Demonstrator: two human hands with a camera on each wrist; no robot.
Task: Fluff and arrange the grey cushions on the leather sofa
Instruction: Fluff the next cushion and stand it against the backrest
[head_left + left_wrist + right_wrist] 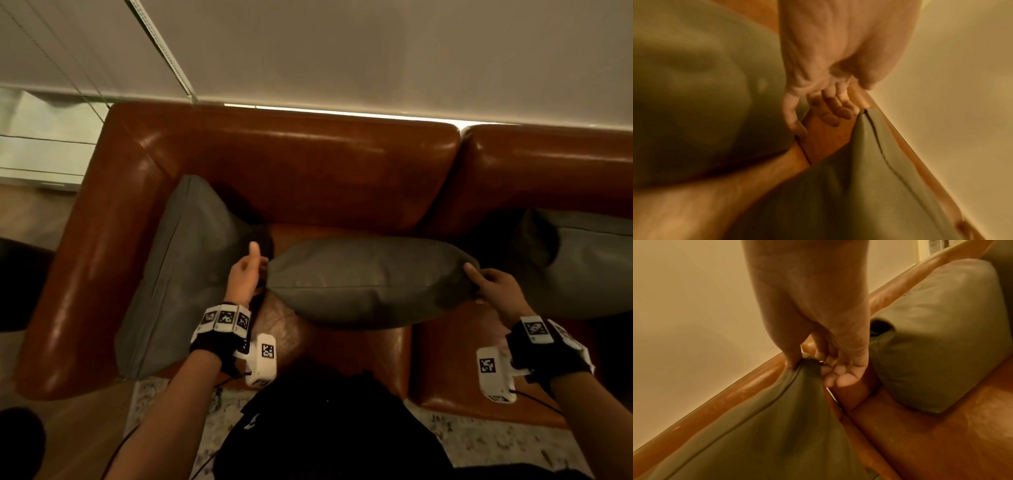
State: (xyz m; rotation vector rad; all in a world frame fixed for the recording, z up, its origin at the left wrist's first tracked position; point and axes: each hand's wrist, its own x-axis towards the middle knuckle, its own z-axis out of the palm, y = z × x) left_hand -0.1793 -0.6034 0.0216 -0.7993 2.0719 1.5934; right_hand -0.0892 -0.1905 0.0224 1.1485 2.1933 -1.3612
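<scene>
At the far left of the head view, a white cabinet [44,144] stands against the wall beside the brown leather sofa [308,164], under a pale roller blind [342,51]. The left grey cushion [178,274] leans against the sofa's left armrest, standing on its edge on the seat.

Just to its right is the person's left hand [245,274], between that cushion and the middle one. Its thumb points up and the fingers [830,112] hang loosely, relaxed and slightly spread; in the left wrist view they grip nothing, with the corner of the middle grey cushion [370,277] just beside the fingertips. Whether any finger touches that corner cannot be told.

The middle grey cushion lies lengthwise across the front of the seat, its seam facing up, with its right end lifted.

The right hand [493,284] pinches that right corner: in the right wrist view the thumb and curled fingers [840,374] are bunched around the cushion's gathered corner [803,369], beside the gap between the two sofa seats.

Further right, the right grey cushion [582,260] rests on the second seat and leans against the backrest, with a dented corner nearest the hand. Both wrists wear black straps with white marker tags. A patterned rug [496,448] lies below the sofa front.
</scene>
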